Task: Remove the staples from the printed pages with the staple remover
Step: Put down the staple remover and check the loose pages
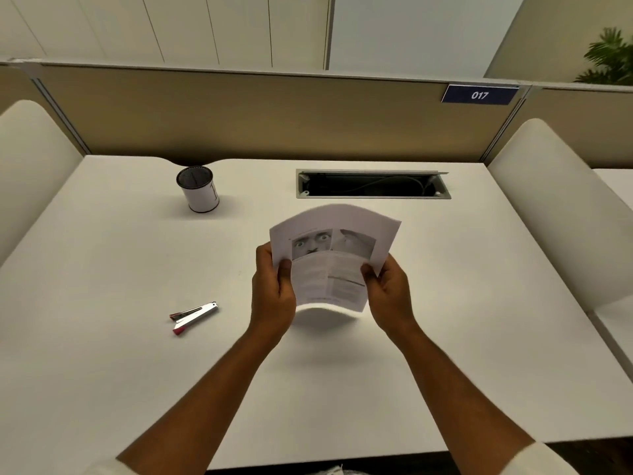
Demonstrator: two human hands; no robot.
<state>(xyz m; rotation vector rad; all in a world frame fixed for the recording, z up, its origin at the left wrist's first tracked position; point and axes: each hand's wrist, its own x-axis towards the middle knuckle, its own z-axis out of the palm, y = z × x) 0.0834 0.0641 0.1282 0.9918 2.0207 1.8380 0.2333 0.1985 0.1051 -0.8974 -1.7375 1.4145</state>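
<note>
The printed pages [334, 255], a thin white stack with two grey photos and text, are lifted off the white desk [102, 371] and bowed. My left hand [272, 293] grips their left edge, thumb on top. My right hand [388, 291] grips the right edge the same way. The staple remover [193, 315], a silver lever tool with red tips, lies on the desk to the left of my left hand, touched by neither hand. No staple is discernible on the pages.
A white pen cup with a black rim [198, 189] stands at the back left. An open cable tray slot [373, 184] sits behind the pages. Beige partitions [239, 114] and white side panels enclose the desk.
</note>
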